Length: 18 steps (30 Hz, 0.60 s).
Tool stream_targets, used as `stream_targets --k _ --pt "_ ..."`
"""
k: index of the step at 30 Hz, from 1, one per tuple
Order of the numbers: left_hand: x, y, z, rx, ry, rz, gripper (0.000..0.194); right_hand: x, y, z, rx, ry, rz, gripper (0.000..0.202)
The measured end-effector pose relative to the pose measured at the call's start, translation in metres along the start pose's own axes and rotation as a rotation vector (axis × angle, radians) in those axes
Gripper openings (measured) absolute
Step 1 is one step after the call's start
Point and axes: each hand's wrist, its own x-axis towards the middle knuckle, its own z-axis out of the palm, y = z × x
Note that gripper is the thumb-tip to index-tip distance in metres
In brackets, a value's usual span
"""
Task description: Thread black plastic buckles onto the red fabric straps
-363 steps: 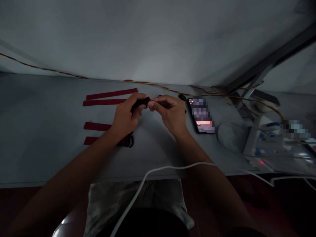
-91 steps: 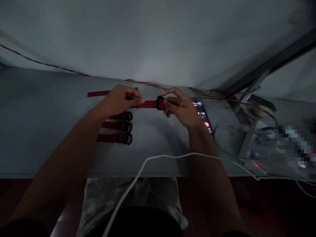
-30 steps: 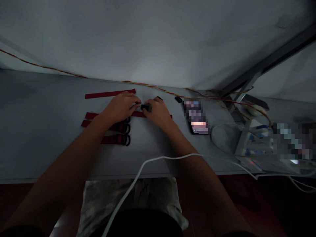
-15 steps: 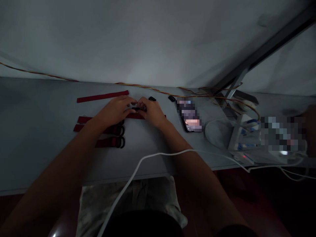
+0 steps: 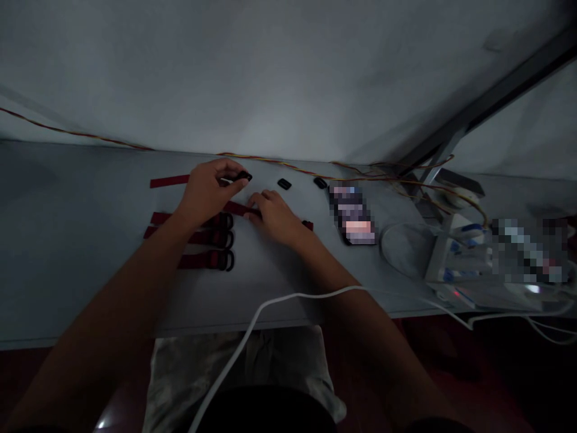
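I'm working at a long grey tabletop (image 5: pixel 270 282) in dim light, its back edge running along a pale, bare-looking wall (image 5: pixel 270 78) with soft shadows on it. My left hand (image 5: pixel 205 186) is raised above the surface, its thumb and fingertips pinching a small black buckle (image 5: pixel 244 176). My right hand (image 5: pixel 277 216) is low over the loose red strap (image 5: pixel 237 208), fingers bent and slightly spread; I can't tell whether they grip it or only press on it. One end of that strap shows left of my fingers, and a bit of red shows beyond my wrist. Nearer me on the left lie three buckled red straps (image 5: pixel 205 261), side by side with their black rings to the right, partly hidden by my left forearm. Another flat red strap (image 5: pixel 169 181) reaches behind my left hand. Toward the back sit two black pieces (image 5: pixel 284 184), apart from each other, the farther one near the phone (image 5: pixel 353 215), whose screen is blurred out. Twisted red and yellow wires (image 5: pixel 279 162) trail along the back edge toward a slanting metal frame (image 5: pixel 451 150). On the right stands a pale box with blue marks (image 5: pixel 451 255), and a white cable (image 5: pixel 297 295) crosses in front of me, above a dark reddish floor (image 5: pixel 433 361).
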Motion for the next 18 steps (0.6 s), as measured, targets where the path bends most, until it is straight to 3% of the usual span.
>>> stream_targets --k 3,8,12,18 --pt "0.002 -0.002 -0.001 -0.2 0.031 -0.048 0.026 -0.001 0.008 -0.003 0.067 0.057 0.046 0.011" --pt "0.004 -0.008 0.001 -0.496 0.112 -0.138 0.029 -0.003 0.023 -0.017 0.27 0.15 0.156 0.025" --pt "0.002 -0.007 0.003 -0.651 0.028 -0.276 0.021 -0.005 0.021 -0.029 0.508 0.195 0.145 0.017" --pt "-0.003 -0.003 0.003 -0.679 -0.065 -0.337 0.02 -0.009 0.018 -0.033 0.789 0.149 0.084 0.045"
